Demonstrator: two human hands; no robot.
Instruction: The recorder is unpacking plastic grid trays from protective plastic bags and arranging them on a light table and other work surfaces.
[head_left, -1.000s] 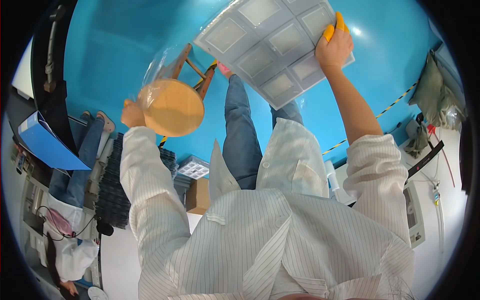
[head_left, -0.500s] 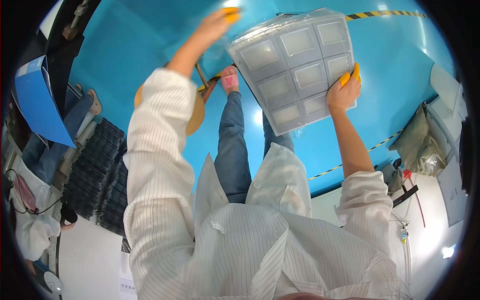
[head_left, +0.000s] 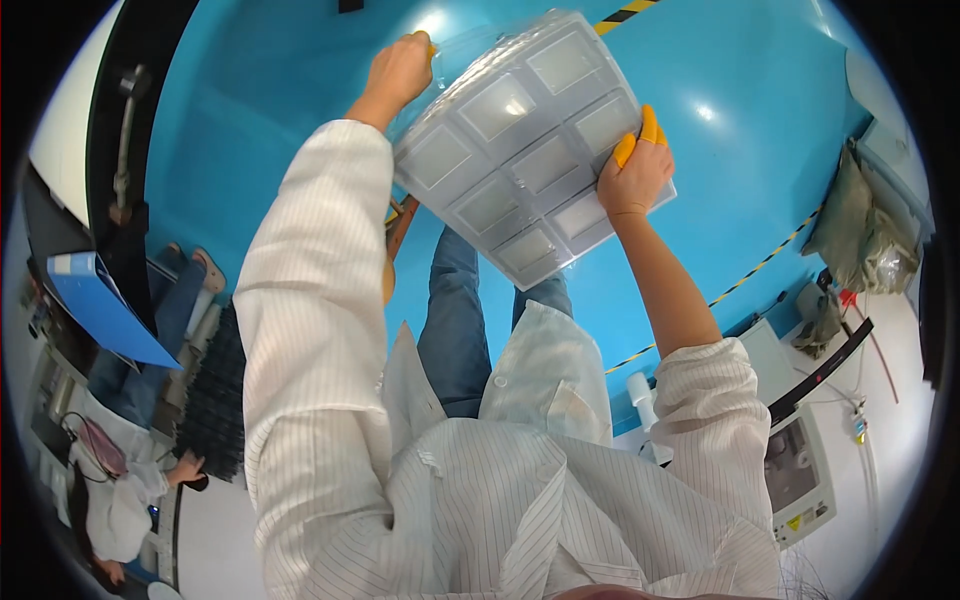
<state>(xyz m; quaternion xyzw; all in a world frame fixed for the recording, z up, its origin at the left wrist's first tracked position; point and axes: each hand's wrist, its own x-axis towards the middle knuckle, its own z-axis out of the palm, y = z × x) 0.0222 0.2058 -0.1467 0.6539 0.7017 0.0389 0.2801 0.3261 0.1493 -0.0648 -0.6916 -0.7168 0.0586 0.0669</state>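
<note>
A stack of translucent grey plastic trays (head_left: 545, 163) with several rectangular pockets is tilted in front of me, above the blue floor. Clear plastic film (head_left: 478, 48) covers its far edge and stretches toward my left hand (head_left: 398, 72). That hand is closed in a fist at the stack's far left corner, with the film at its fingers. My right hand (head_left: 637, 178) grips the stack's right side, thumb and fingers on the tray face; its other fingers are hidden behind. Yellow finger cots (head_left: 648, 127) cover some fingertips.
At the left, a co-worker's hand (head_left: 186, 468) is beside stacked black trays (head_left: 215, 400), near a blue folder (head_left: 110, 310). Dark greenish bags (head_left: 870, 235) and a machine with a window (head_left: 797, 470) stand right. Striped tape (head_left: 765, 260) marks the floor; part of a wooden stool (head_left: 400, 235) shows behind the stack.
The tray stack and my right hand have shifted left. My left hand has come down and left, closer to the stack's far corner, with film now stretched beside it. The view has turned slightly.
</note>
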